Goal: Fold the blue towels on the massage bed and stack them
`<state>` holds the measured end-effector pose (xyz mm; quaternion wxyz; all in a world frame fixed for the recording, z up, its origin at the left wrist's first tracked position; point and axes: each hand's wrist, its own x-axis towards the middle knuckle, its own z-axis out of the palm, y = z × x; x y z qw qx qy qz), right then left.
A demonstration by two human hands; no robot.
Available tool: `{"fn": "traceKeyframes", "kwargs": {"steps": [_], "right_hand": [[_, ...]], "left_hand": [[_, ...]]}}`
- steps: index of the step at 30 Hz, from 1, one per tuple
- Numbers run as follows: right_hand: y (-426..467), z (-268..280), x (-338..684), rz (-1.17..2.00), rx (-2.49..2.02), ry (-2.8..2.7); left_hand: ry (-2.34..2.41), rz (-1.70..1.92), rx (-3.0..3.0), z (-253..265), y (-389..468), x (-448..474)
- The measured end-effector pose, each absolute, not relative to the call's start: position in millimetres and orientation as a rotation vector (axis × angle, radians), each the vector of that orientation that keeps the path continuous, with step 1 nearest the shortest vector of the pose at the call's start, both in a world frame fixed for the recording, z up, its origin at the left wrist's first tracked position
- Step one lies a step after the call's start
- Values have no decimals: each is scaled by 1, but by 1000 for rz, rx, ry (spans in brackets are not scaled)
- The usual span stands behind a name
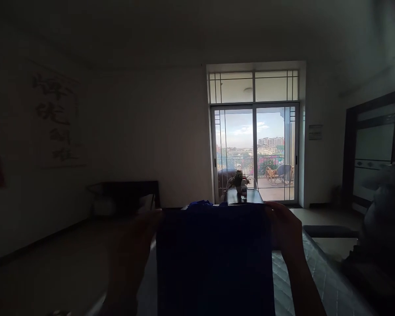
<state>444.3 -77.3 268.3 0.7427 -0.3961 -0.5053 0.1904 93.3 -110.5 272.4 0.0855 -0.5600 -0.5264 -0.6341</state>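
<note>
I grip a dark blue cloth (215, 259) stretched between my left hand (141, 237) and right hand (285, 228), each closed on a top corner.

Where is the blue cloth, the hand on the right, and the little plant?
blue cloth (213, 259): head view, middle of the hanging fabric.
right hand (285, 228): head view, back of the hand gripping the cloth's top corner.
potted plant (238, 179): head view, its leaves.

A glass sliding door (255, 151) opens onto a balcony with a rocking chair (278, 174), a potted plant (238, 180) and a bottle (244, 188) stand on a dark table (243, 197) before it, and a calligraphy scroll (54, 116) hangs on the left wall.
</note>
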Motion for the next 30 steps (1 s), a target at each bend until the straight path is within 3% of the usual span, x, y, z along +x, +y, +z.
{"fn": "traceKeyframes", "kwargs": {"steps": [11,30], "right_hand": [[-80,270,437,459,-919,-1058],[-106,284,427,478,-966,-1034]], "left_hand": [[-1524,-2091,-1727,256,-64,85],[-1282,-2368,-1696,267,-84,92]]}}
